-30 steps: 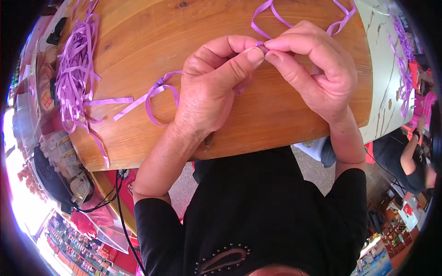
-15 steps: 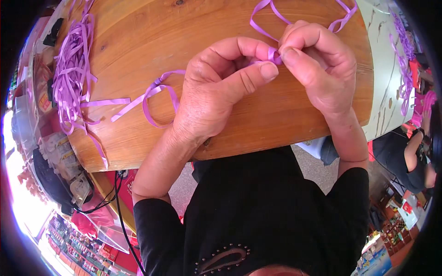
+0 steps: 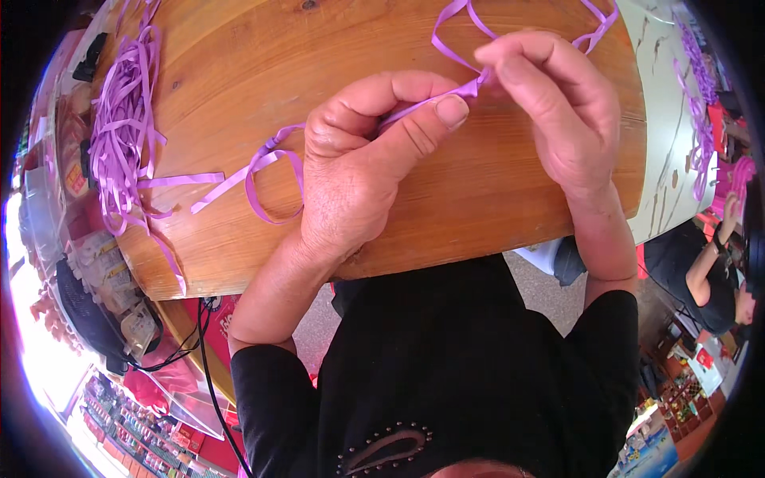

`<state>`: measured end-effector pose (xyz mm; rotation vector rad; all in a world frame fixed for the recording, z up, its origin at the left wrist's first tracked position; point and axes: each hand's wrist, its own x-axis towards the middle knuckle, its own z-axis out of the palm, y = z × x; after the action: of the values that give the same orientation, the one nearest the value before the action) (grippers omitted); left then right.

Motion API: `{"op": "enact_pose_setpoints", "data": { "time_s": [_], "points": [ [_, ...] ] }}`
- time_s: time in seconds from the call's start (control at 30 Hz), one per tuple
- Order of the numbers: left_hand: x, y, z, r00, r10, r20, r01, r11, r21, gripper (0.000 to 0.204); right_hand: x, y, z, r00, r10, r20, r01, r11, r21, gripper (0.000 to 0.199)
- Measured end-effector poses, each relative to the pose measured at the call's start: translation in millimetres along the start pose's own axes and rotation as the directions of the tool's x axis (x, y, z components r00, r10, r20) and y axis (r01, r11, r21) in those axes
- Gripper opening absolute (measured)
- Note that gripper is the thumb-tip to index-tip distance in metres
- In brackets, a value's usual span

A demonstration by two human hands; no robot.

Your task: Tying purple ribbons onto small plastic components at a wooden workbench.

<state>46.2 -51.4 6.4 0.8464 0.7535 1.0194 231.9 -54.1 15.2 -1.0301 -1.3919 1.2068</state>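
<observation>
A narrow purple ribbon [image 3: 466, 91] runs slantwise between my hands above the wooden table. My left hand [image 3: 362, 159] pinches it between thumb and forefinger, and a small folded or knotted bit sticks out past the thumb tip. Just right of that bit, my right hand [image 3: 562, 107] is closed, thumb and forefinger together at the ribbon's upper end; the exact grip is partly hidden. Beyond the hands, a loop of the ribbon lies on the table. Left of my left wrist, another stretch of ribbon with a knot [image 3: 269, 146] curls on the wood.
A heap of purple ribbons [image 3: 127, 127] lies along the left side of the wooden table [image 3: 239, 72]. A white marbled surface [image 3: 665, 151] adjoins on the right, with more purple ribbons [image 3: 701, 95]. Another person [image 3: 693, 275] sits at far right. Black cables [image 3: 207, 342] hang below the table's left edge.
The small ribbon loop at my fingertips has drawn down into a tighter, flatter fold. My right fingers have moved slightly up and away from my left thumb; my left hand has shifted slightly left.
</observation>
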Motion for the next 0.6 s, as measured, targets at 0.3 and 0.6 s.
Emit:
{"op": "enact_pose_setpoints", "data": {
  "time_s": [0.3, 0.6],
  "points": [
    [0, -3, 0, 0.999, 0.040, 0.025, -0.042, 0.995, 0.089, 0.012, 13, -4, 1, 0.744, -0.545, 0.386, 0.654, 0.476, -0.588, 0.039],
    [0, -3, -2, 0.979, 0.186, -0.082, -0.142, 0.914, 0.380, 0.006, 13, -5, 2, 0.753, -0.551, 0.359, 0.600, 0.352, -0.718, 0.022]
  ]
}}
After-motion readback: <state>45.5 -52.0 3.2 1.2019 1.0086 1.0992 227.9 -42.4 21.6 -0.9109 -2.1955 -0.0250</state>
